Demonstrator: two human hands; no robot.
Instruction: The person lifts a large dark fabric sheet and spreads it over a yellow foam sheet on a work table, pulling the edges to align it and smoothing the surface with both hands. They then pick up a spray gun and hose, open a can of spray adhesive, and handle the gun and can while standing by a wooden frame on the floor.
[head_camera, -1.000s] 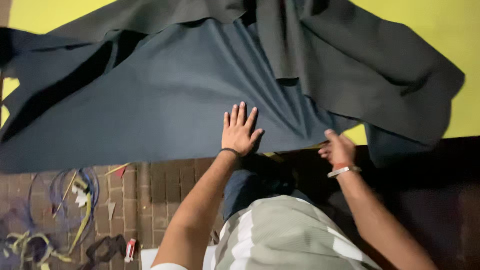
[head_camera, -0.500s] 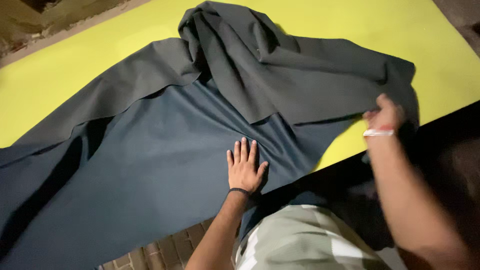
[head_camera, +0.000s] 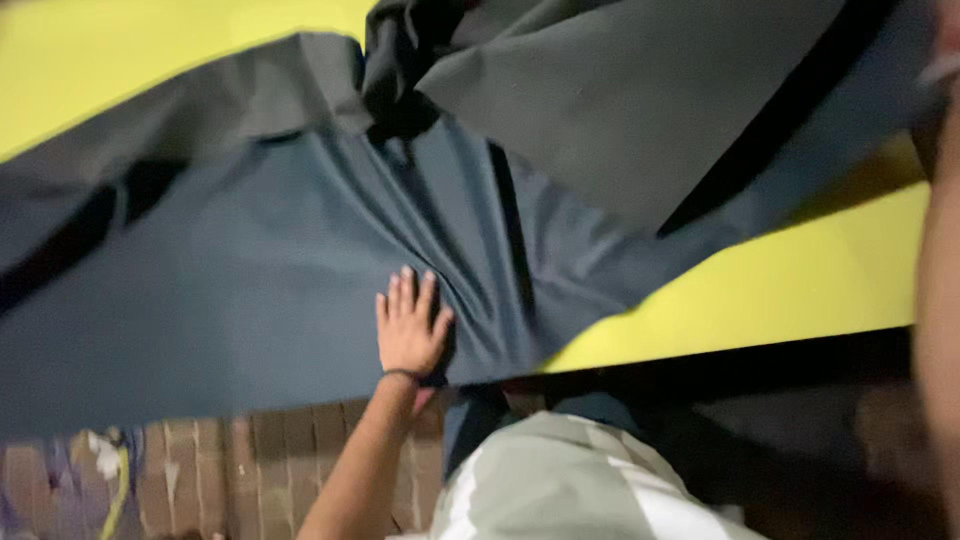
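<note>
A large dark blue-grey fabric (head_camera: 250, 290) lies spread over a yellow table top (head_camera: 790, 290). My left hand (head_camera: 408, 332) presses flat on it near the table's front edge, fingers apart, a thin dark band at the wrist. My right forearm runs blurred up the right edge. Only a sliver of my right hand (head_camera: 948, 35) shows at the top right corner, above a pale wristband. The fabric's right part (head_camera: 640, 110) is lifted off the table toward that hand, folded back over itself and showing a greyer side. The grip itself is mostly out of frame.
A brick floor (head_camera: 250, 460) shows below the table's front edge, with coloured cords or scraps (head_camera: 110, 480) at the lower left. My pale green and white shirt (head_camera: 560, 480) fills the bottom middle. Bare yellow table shows at the top left and at the right.
My right hand has risen and swung further right with the fabric's edge, lifting that side off the table. My left hand has stayed pressed flat on the cloth. The camera has moved closer.
</note>
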